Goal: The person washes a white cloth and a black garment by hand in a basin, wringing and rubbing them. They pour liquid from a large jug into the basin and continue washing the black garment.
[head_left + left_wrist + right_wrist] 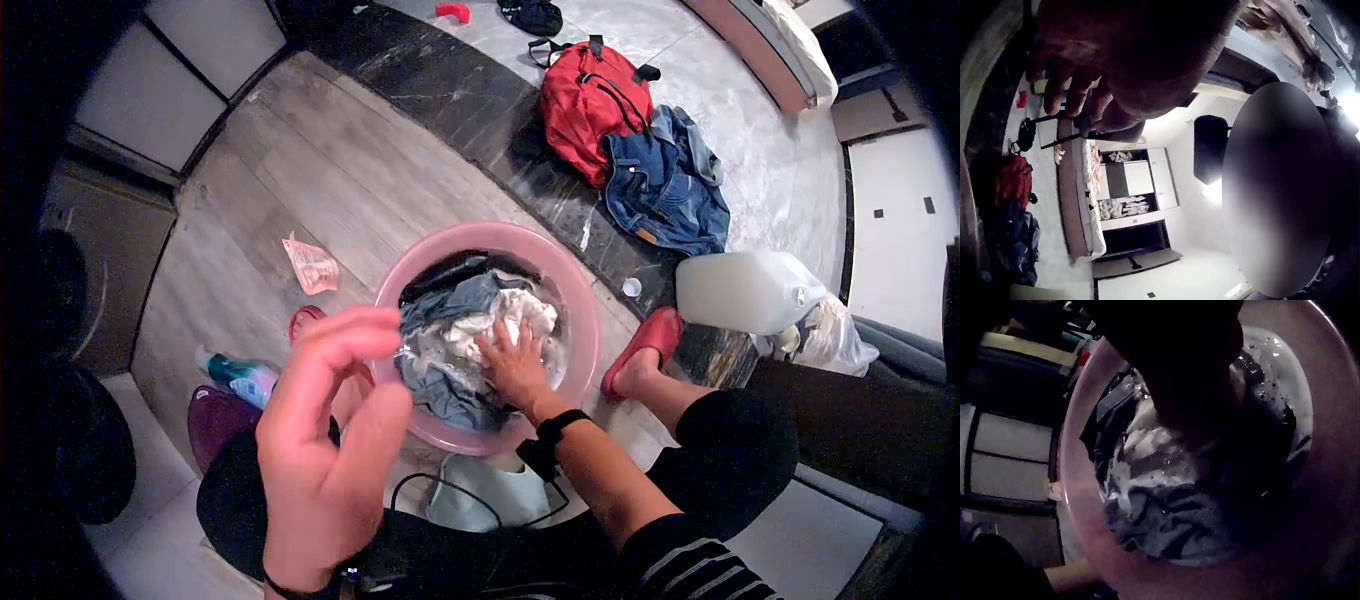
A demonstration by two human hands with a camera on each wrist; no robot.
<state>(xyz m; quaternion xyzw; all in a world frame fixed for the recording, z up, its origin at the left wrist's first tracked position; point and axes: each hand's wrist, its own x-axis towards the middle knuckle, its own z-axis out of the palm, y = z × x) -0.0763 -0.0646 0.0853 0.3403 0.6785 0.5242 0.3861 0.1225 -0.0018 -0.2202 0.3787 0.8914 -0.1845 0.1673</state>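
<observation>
A pink basin (586,370) stands on the floor between the person's legs. Soapy water, a wet white cloth (470,335) and blue-grey garments (440,395) fill it. With fingers spread, the right hand (520,368) presses on the white cloth from the basin's near right side. Raised close to the head camera is the left hand (325,450), its fingers loosely bent and nothing held in them. The left wrist view catches this hand (1129,62) away from the basin. In the right wrist view, a dark hand covers part of the blue-grey cloth (1172,519).
A red backpack (590,105) and a denim garment (665,185) lie beyond the basin on a dark stone edge. To the right are a white jug (745,290) and a small white cap (631,287). A pink packet (312,266) lies left; a black cable (425,477) loops nearby.
</observation>
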